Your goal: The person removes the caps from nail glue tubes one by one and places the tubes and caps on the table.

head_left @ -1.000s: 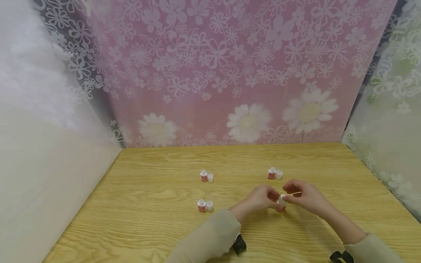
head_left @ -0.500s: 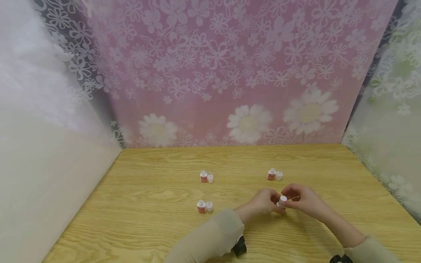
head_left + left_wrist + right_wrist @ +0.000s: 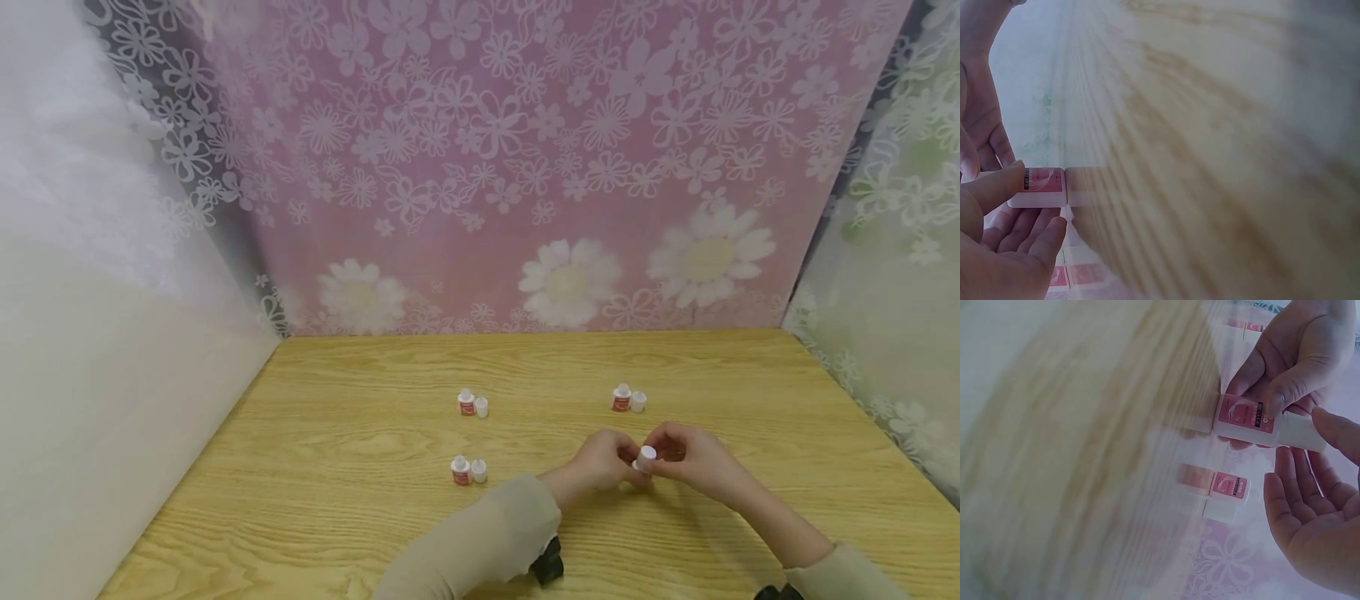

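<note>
My left hand [image 3: 603, 460] grips a small white bottle [image 3: 1238, 433] with a pink-red label, thumb across its front. A white cap [image 3: 647, 457] sits on top of that bottle, and my right hand [image 3: 697, 454] pinches it between thumb and fingers. In the right wrist view my right hand [image 3: 1322, 515] lies below the cap [image 3: 1300, 433], its thumb along the upper side. The left wrist view has my left hand [image 3: 1007, 240] around the labelled bottle [image 3: 1041, 187], whose base is at the table; the cap is mostly hidden there.
Three similar bottles stand on the wooden table [image 3: 337, 500], each with a loose white cap beside it: back left [image 3: 467, 404], front left [image 3: 461, 472] and back right [image 3: 621, 398]. A pink floral panel [image 3: 450, 208] rises behind, with pale panels at both sides.
The held bottle and cap have tipped so the cap's top faces me more, and the label is now hidden in the head view. Both hands have shifted slightly; the other bottles stay put.
</note>
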A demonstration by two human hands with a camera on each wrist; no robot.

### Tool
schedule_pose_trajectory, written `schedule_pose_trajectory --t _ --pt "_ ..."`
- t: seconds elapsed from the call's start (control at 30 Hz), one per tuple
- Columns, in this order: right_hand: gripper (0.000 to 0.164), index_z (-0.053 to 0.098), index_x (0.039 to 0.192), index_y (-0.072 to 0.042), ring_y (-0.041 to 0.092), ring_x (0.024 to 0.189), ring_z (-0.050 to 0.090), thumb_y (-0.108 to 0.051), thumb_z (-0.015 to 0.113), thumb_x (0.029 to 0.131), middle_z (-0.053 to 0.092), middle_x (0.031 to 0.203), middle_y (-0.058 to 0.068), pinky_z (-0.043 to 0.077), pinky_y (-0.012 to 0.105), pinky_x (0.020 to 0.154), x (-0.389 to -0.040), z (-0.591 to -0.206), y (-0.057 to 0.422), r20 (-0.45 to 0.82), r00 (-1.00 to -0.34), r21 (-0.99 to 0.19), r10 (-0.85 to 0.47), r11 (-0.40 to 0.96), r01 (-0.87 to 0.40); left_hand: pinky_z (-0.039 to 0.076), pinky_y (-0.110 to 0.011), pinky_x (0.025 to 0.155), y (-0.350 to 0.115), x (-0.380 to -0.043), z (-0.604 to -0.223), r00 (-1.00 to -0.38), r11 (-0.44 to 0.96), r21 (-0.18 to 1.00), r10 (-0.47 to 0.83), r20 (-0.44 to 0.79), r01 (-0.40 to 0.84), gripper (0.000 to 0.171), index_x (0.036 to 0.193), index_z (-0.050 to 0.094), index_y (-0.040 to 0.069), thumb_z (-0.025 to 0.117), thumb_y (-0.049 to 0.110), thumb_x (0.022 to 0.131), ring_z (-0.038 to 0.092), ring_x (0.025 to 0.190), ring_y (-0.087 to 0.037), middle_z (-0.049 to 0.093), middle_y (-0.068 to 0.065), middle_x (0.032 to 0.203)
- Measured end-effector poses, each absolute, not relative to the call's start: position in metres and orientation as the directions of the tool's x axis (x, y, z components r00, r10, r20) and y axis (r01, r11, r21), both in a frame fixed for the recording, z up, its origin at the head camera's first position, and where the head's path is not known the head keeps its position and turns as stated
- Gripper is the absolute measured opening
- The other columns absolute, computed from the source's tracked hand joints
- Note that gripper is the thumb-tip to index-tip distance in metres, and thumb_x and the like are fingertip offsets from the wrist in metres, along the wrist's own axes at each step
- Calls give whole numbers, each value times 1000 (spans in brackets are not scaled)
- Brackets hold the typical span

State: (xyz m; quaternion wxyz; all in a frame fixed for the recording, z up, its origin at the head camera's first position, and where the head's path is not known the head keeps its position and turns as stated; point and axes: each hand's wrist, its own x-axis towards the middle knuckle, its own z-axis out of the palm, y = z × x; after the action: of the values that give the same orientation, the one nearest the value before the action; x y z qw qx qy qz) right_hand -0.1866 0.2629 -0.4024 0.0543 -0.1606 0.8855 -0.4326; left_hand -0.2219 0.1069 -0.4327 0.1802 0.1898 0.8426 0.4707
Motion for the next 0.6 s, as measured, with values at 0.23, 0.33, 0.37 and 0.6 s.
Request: schedule_pose_trajectory --t 0.23,0.33,0.37,0.6 --pt "25 58 90 -4 18 80 57 -22 69 77 60 87 4 46 27 65 -189 -404 260 59 -954 -775 -294 589 -230 40 -18 51 107 -222 -431 -870 475 868 478 -120 142 10 74 67 8 75 5 68 48 57 -2 57 9 63" --pt "25 58 89 -4 18 80 57 -22 70 76 60 86 4 46 27 64 -189 -404 258 62 -956 -774 -285 592 -226 39 -18 51 108 -221 -430 -878 485 862 466 -113 147 11 72 66 7 76 5 68 47 57 -2 56 9 62" --pt "24 58 88 -4 18 79 57 -21 71 76 60 85 4 46 27 64 -189 -404 258 63 -957 -774 -283 591 -226 39 -17 51 108 -221 -431 -880 489 859 462 -108 152 11 72 67 7 76 5 67 47 57 -2 56 9 61" --pt "25 57 86 -4 16 77 57 -19 72 74 59 83 4 46 26 64 -190 -405 256 63 -963 -772 -264 599 -214 39 -16 51 109 -222 -434 -893 514 841 441 -89 170 11 70 67 7 77 5 66 46 55 -1 55 8 60"
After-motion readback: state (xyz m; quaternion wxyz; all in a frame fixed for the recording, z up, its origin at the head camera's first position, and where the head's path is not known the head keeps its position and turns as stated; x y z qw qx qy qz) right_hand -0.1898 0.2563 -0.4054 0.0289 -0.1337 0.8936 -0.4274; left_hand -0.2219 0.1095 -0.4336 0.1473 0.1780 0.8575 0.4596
